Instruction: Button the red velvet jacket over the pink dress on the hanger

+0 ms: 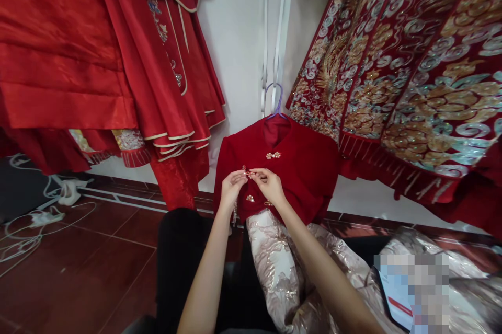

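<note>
In front of me a short red jacket [306, 156] hangs on a purple hanger [277, 106]. Ornate gold and pearl-like fasteners run down its front; the top fastener [273, 156] is joined across the opening. My left hand [234, 186] and my right hand [269, 183] meet at the second fastener [248, 173], each pinching one side of it with thumb and fingertips. Below them a lower fastener [250, 198] lies apart from its other half, which my right wrist partly covers. Shiny pale brocade fabric [272, 255] lies under my right arm.
Red garments [164, 62] hang at the left, and a heavily embroidered skirt [392, 78] with a beaded fringe hangs at the right. White cables [47, 216] lie on the tiled floor. A phone [396, 292] rests on the fabric at lower right.
</note>
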`<action>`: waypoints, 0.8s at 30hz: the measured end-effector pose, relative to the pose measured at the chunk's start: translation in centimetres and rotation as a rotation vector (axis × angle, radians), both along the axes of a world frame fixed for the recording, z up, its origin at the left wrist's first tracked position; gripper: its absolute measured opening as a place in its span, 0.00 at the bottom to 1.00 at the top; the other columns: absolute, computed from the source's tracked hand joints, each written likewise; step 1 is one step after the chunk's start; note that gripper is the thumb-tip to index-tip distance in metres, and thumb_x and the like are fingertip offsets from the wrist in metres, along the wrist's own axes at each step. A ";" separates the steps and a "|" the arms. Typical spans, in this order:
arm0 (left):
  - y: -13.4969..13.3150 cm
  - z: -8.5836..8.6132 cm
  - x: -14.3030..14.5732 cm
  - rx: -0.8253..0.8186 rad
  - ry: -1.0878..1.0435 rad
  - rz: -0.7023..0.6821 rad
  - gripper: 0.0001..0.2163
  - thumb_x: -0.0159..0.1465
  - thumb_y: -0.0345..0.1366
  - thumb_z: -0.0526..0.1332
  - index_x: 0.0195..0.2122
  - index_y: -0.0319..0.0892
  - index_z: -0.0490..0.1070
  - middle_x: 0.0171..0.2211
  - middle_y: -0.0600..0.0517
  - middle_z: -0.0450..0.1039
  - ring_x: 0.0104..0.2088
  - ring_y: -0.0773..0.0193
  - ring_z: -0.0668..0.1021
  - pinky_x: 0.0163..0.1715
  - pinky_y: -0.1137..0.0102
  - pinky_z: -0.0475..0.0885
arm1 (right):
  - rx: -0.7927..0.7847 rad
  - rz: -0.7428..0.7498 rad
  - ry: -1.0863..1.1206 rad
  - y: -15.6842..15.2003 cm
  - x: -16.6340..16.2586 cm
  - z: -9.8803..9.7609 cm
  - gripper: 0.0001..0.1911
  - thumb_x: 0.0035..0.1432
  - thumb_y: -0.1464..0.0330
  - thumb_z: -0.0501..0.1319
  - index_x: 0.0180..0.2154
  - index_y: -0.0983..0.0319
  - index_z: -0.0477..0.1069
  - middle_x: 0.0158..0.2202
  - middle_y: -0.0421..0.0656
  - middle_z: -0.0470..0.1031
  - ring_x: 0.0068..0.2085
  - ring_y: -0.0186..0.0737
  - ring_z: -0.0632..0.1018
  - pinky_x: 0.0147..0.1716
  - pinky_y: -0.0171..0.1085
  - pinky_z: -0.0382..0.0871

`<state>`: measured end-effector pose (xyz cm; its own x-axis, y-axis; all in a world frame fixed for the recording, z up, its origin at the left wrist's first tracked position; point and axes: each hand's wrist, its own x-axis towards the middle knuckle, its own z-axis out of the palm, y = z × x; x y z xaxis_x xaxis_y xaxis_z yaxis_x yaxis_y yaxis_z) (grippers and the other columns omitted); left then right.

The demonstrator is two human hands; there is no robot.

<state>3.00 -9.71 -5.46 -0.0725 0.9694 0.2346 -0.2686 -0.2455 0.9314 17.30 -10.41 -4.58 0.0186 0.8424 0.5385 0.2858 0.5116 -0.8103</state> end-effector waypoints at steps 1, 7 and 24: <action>0.0 0.1 0.0 0.004 0.001 0.009 0.17 0.46 0.31 0.68 0.38 0.36 0.74 0.37 0.45 0.78 0.40 0.62 0.78 0.50 0.62 0.70 | -0.002 0.011 0.001 0.0 -0.1 0.2 0.12 0.55 0.65 0.60 0.40 0.60 0.76 0.34 0.43 0.77 0.33 0.35 0.77 0.36 0.34 0.73; -0.4 0.4 -0.5 -0.001 -0.020 0.006 0.18 0.49 0.33 0.67 0.42 0.36 0.75 0.41 0.43 0.78 0.45 0.57 0.78 0.50 0.61 0.70 | 0.033 0.059 0.000 0.1 -0.7 1.1 0.12 0.56 0.65 0.59 0.40 0.60 0.76 0.36 0.43 0.76 0.34 0.34 0.76 0.36 0.33 0.73; 0.3 -0.7 1.1 0.142 0.206 0.263 0.10 0.53 0.34 0.66 0.37 0.38 0.77 0.37 0.45 0.79 0.36 0.60 0.80 0.45 0.62 0.73 | 0.066 -0.087 -0.064 0.7 -1.3 -0.1 0.12 0.58 0.63 0.56 0.38 0.59 0.75 0.36 0.44 0.75 0.31 0.35 0.75 0.31 0.33 0.73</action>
<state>4.14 -9.36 -6.17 -0.2518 0.8808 0.4009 0.0107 -0.4117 0.9113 16.05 -9.69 -4.72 0.0543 0.8019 0.5951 0.3817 0.5340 -0.7544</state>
